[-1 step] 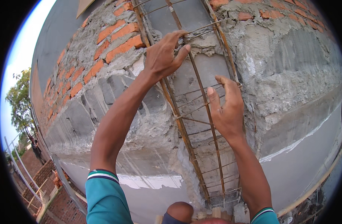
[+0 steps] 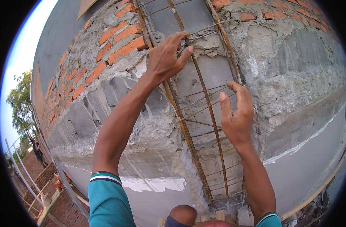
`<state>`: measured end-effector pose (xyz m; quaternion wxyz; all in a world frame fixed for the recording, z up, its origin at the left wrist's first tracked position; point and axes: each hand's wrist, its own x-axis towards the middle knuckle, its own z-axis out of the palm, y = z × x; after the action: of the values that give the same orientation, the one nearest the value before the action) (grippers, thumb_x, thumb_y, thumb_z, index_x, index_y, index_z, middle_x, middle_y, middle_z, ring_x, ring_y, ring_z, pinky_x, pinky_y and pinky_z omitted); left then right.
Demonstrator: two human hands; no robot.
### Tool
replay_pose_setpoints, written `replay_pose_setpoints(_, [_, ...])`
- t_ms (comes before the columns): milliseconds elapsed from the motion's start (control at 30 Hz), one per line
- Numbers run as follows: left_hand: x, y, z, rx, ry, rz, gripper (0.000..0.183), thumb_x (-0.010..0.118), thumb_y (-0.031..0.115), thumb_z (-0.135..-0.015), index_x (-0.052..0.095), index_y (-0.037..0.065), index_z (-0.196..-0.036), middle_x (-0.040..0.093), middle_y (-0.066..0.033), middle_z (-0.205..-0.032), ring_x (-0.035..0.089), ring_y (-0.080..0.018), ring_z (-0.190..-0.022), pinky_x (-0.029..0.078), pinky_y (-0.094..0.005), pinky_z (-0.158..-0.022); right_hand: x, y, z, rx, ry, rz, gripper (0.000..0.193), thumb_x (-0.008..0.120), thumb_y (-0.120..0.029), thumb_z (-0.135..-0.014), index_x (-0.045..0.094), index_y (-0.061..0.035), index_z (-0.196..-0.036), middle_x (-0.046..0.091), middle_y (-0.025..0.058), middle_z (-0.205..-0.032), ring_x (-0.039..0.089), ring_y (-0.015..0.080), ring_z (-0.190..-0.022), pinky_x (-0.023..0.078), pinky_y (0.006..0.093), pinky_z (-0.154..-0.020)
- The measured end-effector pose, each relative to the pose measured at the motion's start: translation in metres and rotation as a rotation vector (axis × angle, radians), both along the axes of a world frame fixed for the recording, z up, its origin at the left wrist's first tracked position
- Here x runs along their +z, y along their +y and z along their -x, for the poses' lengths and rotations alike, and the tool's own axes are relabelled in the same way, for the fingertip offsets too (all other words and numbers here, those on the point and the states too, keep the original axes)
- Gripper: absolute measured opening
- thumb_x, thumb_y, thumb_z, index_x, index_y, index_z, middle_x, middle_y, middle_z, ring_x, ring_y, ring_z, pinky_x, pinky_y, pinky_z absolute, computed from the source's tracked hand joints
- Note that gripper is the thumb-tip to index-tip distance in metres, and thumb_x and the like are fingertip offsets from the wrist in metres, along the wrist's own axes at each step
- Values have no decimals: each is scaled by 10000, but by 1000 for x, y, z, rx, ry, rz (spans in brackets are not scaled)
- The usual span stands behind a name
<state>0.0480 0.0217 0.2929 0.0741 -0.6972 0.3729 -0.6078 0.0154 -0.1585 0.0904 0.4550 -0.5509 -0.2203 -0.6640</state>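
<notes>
A tall cage of rusty steel reinforcing bars runs up a recess in the wall, with a middle vertical bar (image 2: 203, 85) and a left vertical bar (image 2: 186, 136) tied by thin stirrups. High on the cage, my left hand (image 2: 167, 58) curls its fingers at a stirrup (image 2: 205, 28), its thumb lying near the middle bar. Lower down, my right hand (image 2: 239, 113) is beside the right bar (image 2: 230, 49), thumb and index finger apart. Its index fingertip is close to the end of another stirrup (image 2: 209, 92); I cannot tell whether it touches.
Rough mortar and exposed orange bricks (image 2: 127, 49) flank the recess. A smooth grey wall band (image 2: 154, 202) lies below. My knee (image 2: 184, 215) shows at the bottom edge. At the left are metal poles (image 2: 25, 174), a tree (image 2: 20, 94) and a distant person (image 2: 37, 151).
My right hand has shifted slightly right and down, away from the middle bar. The left hand stays in place at the stirrup.
</notes>
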Motion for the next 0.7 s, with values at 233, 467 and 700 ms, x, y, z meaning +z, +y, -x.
replay_pose_setpoints(233, [6,-3,7,21,99,25,576,657,499,-931,586,159,-1389,656,-87,-874,687,-259,-777,513,-390,-673,-89,-75,2,-289,113,-178,318,593,-203,-1037,602,13,-1271,611,197,-1309,546,368,-1257,392,495,-1082])
replay_pose_setpoints(467, [9,-7,12,61,76,-50,583,664,520,-911,600,190,-1388,607,-59,-845,639,-221,-740,484,-384,-647,-160,-119,-11,-409,286,-306,415,549,-264,-1066,546,13,-1375,497,227,-1500,424,395,-1434,284,525,-1186])
replay_pose_setpoints(700, [11,-9,16,78,108,-110,563,665,513,-878,639,200,-1345,583,-82,-881,615,-228,-804,473,-384,-699,-254,-118,-17,-356,394,-679,529,448,-358,-1098,473,4,-1483,402,250,-1584,353,431,-1487,291,559,-1189])
